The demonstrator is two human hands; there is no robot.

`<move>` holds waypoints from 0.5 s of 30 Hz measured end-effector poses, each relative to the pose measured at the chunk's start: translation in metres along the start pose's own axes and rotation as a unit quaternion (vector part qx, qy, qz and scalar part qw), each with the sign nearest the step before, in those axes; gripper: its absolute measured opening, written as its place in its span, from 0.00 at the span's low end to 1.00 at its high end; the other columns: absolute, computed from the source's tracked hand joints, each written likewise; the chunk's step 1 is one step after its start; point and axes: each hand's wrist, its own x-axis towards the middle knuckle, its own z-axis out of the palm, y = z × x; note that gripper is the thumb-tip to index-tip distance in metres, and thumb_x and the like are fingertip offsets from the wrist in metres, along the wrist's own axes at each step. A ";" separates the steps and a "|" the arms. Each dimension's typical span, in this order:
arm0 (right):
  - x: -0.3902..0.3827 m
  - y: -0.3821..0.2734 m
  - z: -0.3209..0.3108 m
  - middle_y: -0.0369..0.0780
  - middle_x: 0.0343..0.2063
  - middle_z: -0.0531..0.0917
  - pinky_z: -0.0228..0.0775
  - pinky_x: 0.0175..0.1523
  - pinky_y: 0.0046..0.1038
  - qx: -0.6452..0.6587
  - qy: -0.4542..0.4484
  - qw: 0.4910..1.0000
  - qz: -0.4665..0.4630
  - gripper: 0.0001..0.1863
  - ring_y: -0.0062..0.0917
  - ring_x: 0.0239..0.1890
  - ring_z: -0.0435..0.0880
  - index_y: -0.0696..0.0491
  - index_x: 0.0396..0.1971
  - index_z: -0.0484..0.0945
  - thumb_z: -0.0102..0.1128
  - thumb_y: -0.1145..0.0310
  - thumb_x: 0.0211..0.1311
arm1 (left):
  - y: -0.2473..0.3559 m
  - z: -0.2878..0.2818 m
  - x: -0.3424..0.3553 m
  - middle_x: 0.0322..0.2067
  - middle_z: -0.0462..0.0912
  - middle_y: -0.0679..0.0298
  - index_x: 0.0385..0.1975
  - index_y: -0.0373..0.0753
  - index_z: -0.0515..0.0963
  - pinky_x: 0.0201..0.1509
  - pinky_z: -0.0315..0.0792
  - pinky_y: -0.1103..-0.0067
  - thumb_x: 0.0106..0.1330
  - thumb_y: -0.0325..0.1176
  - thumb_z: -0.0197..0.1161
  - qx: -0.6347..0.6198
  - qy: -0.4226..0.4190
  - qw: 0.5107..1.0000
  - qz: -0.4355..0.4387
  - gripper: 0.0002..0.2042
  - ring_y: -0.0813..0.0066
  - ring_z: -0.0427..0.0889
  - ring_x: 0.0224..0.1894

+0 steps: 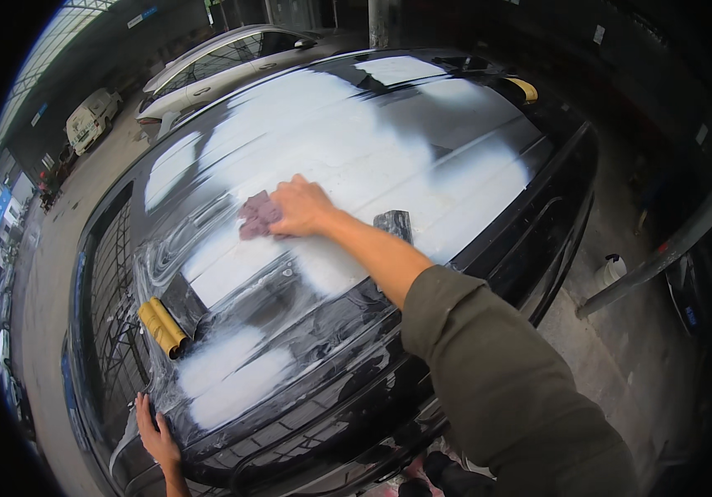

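A black car roof (464, 116) with large white patches spreads before me, smeared with a whitish wet film near its left end. My right hand (300, 207) is closed over a crumpled purple-brown cloth (258, 217), which lies against the white area mid-roof. At the lower left, my left hand (157, 432) rests on the car's edge with its fingers apart and nothing in it. Above that hand, two yellow rolled tubes (163, 328) lie against a dark flat block (184, 303). Another dark block (394, 224) sits on the roof beyond my right forearm.
Behind the roof stands a silver car (223, 66); farther left is a white vehicle (92, 121). A post (663, 248) slants along the right side, with a white bucket (611, 270) by its foot. A yellow piece (523, 89) lies at the roof's far right.
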 end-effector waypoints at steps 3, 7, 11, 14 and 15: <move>-0.028 0.068 -0.036 0.43 0.53 0.85 0.79 0.58 0.49 -0.037 0.062 0.992 0.100 0.30 0.46 0.60 0.78 0.48 0.47 0.88 0.73 0.44 0.46 | 0.012 -0.003 -0.002 0.74 0.71 0.55 0.70 0.37 0.73 0.81 0.55 0.64 0.78 0.36 0.53 -0.008 -0.004 1.000 -0.009 0.23 0.54 0.64 0.79; -0.080 0.143 -0.088 0.45 0.59 0.83 0.76 0.62 0.49 -0.191 0.116 0.895 0.386 0.36 0.46 0.64 0.79 0.52 0.57 0.84 0.66 0.37 0.59 | 0.018 -0.006 -0.002 0.74 0.70 0.54 0.69 0.37 0.74 0.81 0.56 0.64 0.77 0.34 0.54 -0.008 -0.001 1.000 -0.002 0.23 0.52 0.65 0.78; -0.087 0.155 -0.119 0.51 0.59 0.85 0.75 0.64 0.42 -0.061 0.086 0.876 0.471 0.43 0.42 0.63 0.83 0.53 0.61 0.83 0.64 0.33 0.54 | 0.017 -0.008 -0.003 0.74 0.71 0.54 0.69 0.37 0.74 0.81 0.56 0.63 0.76 0.34 0.55 -0.010 0.008 1.000 0.005 0.23 0.51 0.65 0.77; -0.073 0.128 -0.121 0.51 0.51 0.89 0.77 0.61 0.39 0.029 0.105 0.893 0.437 0.43 0.46 0.57 0.87 0.54 0.51 0.90 0.64 0.28 0.51 | 0.017 -0.002 -0.002 0.74 0.71 0.54 0.69 0.36 0.74 0.81 0.57 0.63 0.75 0.34 0.55 -0.015 0.007 1.000 0.008 0.23 0.51 0.65 0.77; -0.069 0.119 -0.116 0.52 0.47 0.91 0.79 0.58 0.37 0.083 0.112 0.914 0.381 0.44 0.46 0.53 0.89 0.56 0.48 0.90 0.63 0.27 0.51 | 0.018 0.002 0.000 0.74 0.71 0.54 0.69 0.36 0.74 0.81 0.57 0.63 0.75 0.34 0.55 -0.020 0.008 1.000 0.012 0.23 0.51 0.66 0.77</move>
